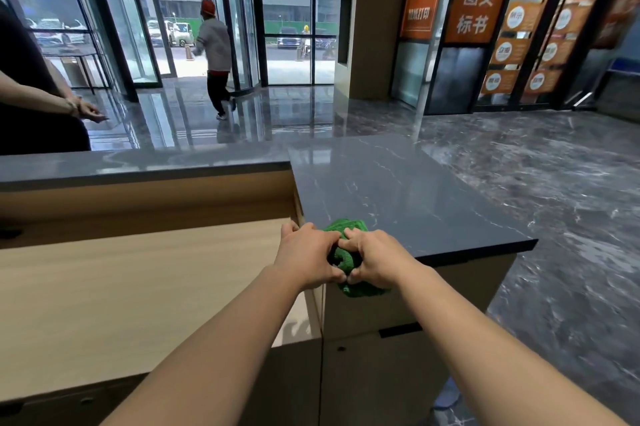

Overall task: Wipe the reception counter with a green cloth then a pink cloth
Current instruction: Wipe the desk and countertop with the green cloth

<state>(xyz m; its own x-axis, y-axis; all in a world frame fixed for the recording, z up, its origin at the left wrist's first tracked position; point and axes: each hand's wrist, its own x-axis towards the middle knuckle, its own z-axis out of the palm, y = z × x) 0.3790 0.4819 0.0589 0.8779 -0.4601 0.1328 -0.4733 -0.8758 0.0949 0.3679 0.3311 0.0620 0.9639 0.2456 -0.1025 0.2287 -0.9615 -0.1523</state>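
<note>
- Because the bunched green terry cloth [346, 226] sits right at the near edge of the dark grey white-veined stone reception counter [398, 190], with part of it hanging down over the front, a pull toward the body could drag it off the top altogether.
- Wadded like this, the cloth probably meets the stone with only a small patch, so strokes could leave unwiped bands between passes.
- The far and right parts of the slab lie well apart from the hands. A long reach there may ease the pressure, so the cloth skims rather than wipes.
- The left hand [308, 256] is at the slab's left edge, just beside the drop to the lower pale wood desk surface [138, 287]. A stroke to the left could run the cloth off that side.
- No pink cloth is in view, so the 2nd pass is not yet begun and that cloth would have to be fetched.
- Grip: both hands are closed round the wad. The left hand's fingers curl over its left side and the right hand [374, 259] curls over its right side. The 2 sets of fingertips nearly meet on top and the thumbs are tucked in on the near side. Neither palm lies flat.
</note>
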